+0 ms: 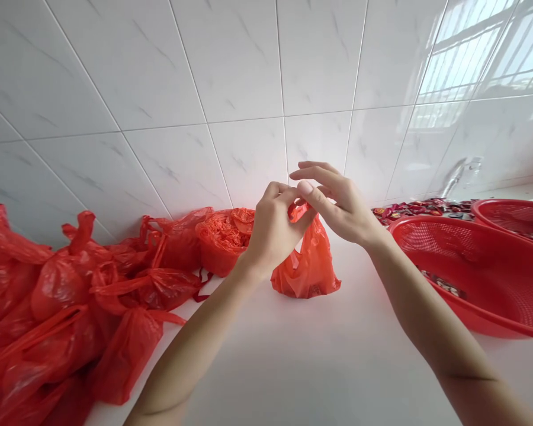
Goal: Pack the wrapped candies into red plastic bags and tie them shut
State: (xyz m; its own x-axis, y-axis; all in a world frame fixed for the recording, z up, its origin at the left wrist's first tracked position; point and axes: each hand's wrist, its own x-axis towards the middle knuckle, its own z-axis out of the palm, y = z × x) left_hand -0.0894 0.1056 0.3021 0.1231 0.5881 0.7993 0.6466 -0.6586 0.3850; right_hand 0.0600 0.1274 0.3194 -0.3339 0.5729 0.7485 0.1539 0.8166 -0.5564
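A red plastic bag [308,266] stands on the white surface, its gathered top drawn up between my hands. My left hand [273,228] is closed on that top, fingers bent and pinching the plastic. Right above it, my right hand [337,198] has its fingers stretched out and apart, the thumb close to the left fingertips. Part of the bag's top is hidden behind my fingers. The bag's lower part bulges slightly and rests upright on the surface.
Many filled, knotted red bags [71,319] are heaped at the left. A bundle of red plastic bags [224,236] sits by the tiled wall [249,71]. On the right are a red basket [466,266], a second red basket [510,207] and small wrapped packets [420,208].
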